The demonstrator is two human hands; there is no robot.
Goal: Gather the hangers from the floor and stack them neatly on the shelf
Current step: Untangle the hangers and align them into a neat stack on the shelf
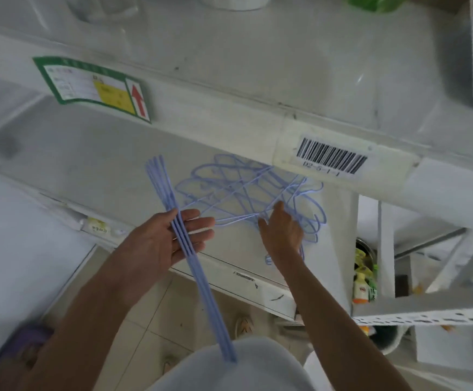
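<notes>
- Left hand (173, 238) flat and open, palm up, fingers straight, carrying a bundle of thin pale-blue plastic-coated wire hangers (190, 249) across the palm; laid edge-on like this, probably to keep them squared up as one pack before setting down.
- Near end of the bundle resting against the grey-clad torso (229, 368), seemingly as a brace, so no gripping needed.
- Right hand (281, 232) reaching into a loose tangle of matching pale-blue wire hangers (246, 190) on the white metal shelf (102, 153); fingertips among the wires, yet impossible to tell whether pinching one or only touching.
- Tangle lying crosswise, hooks pointing several ways, so likely being sorted one at a time into the neat pack.
- Hangers thus split: some bundled in the left palm, the rest heaped on the shelf beneath the upper shelf's front rail with its barcode sticker (331, 159) and green-bordered label (94, 88).
- No hanger visible on the tiled floor (150, 320) below.
</notes>
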